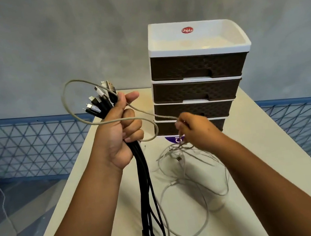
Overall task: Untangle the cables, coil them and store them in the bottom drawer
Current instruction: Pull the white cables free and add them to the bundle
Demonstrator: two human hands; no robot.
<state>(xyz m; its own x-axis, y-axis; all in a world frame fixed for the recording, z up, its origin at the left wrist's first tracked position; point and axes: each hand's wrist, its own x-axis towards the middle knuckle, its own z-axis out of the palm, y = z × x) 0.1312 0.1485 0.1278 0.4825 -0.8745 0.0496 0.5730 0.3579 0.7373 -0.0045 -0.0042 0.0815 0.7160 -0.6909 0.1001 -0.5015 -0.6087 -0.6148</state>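
Observation:
My left hand [121, 130] is raised above the table, shut on a bundle of black cables [148, 199] whose plugs [101, 99] stick up past the fist while the cords hang down. A grey braided cable [78, 116] loops out from that fist and runs across to my right hand [194, 130], which pinches it in front of the bottom drawer [218, 123]. Below the right hand, pale cables [190, 175] lie in a loose tangle on the table. The drawer unit [197, 84] has brown drawers, all closed.
The beige table [254, 144] carries the drawer unit at its far end, with a white tray top [197, 36]. A purple sticker [174, 139] shows at the unit's base. Blue mesh fencing [24, 144] runs behind both sides. A white cord [5, 209] trails on the floor at left.

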